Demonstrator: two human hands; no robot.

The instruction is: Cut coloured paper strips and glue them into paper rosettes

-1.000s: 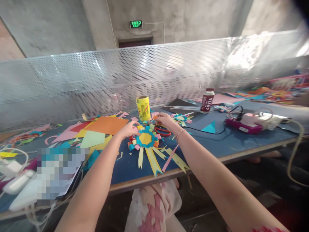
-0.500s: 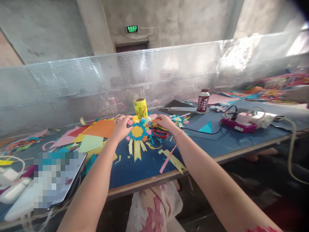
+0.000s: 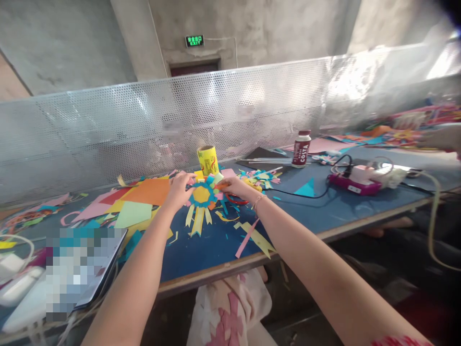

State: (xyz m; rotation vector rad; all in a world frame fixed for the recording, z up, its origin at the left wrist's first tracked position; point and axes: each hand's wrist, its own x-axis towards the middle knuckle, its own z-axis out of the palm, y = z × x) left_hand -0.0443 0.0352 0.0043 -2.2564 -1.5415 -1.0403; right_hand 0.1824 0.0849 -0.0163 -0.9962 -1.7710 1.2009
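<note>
A paper rosette (image 3: 201, 194) with a yellow centre, a blue ring, colourful loops and pale yellow ribbon tails is over the blue table. At its left edge, my left hand (image 3: 179, 191) grips the rim with its fingers closed. My right hand (image 3: 236, 187) pinches a small orange paper piece (image 3: 222, 186) against the right side of the rosette. Red-handled scissors (image 3: 236, 199) lie under my right hand, partly hidden by it. Behind that hand sits another colourful paper flower (image 3: 266, 178).
A yellow cardboard roll (image 3: 208, 161) stands behind the rosette. Coloured paper sheets (image 3: 149, 192) spread to the left, near a tablet (image 3: 104, 269). A brown bottle (image 3: 301, 149) and a purple power strip (image 3: 355, 184) are on the right. Another person's hand (image 3: 442, 139) shows at far right.
My right hand has moved left with the orange paper piece, bringing it to the rosette's edge. My left hand keeps its grip on the rosette. The view has shifted slightly.
</note>
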